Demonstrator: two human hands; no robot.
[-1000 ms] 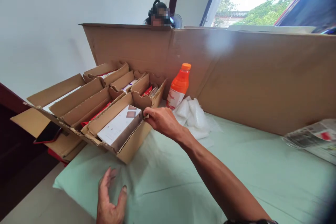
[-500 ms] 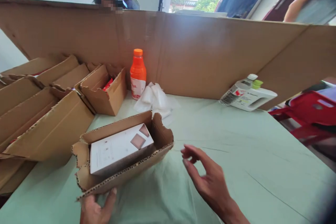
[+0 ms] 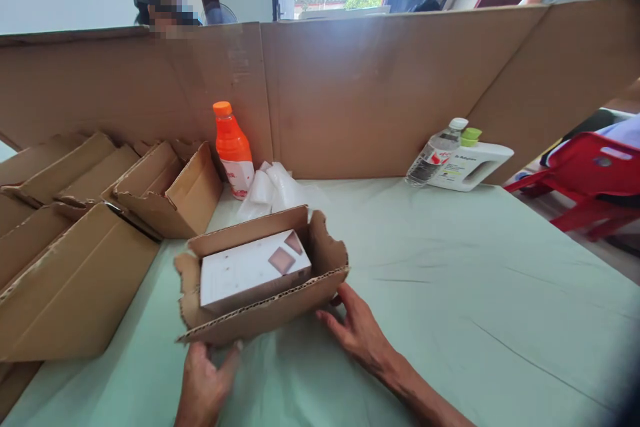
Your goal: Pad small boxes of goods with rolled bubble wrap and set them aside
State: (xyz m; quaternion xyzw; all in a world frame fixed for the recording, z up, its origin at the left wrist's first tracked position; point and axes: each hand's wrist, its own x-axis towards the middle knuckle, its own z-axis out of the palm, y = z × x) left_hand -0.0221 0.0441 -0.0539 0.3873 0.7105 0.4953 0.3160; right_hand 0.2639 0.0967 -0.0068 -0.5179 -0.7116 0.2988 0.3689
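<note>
I have the tray (image 3: pixel 265 321) at the near side of the table (image 3: pixel 450 247), the box (image 3: pixel 250 272) lying inside it. My left hand (image 3: pixel 205 380) grasps its near left side; my right hand (image 3: pixel 367 332) reaches the right corner, though I cannot tell whether it grips. I'd best share the load evenly, keeping things level so the box doesn't slide.

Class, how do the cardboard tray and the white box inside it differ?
The cardboard tray is plain brown; the white box has brownish patches on top. The tray is open-topped, while the box's top is closed. The tray is larger than the box. Both are long and boxy.
</note>
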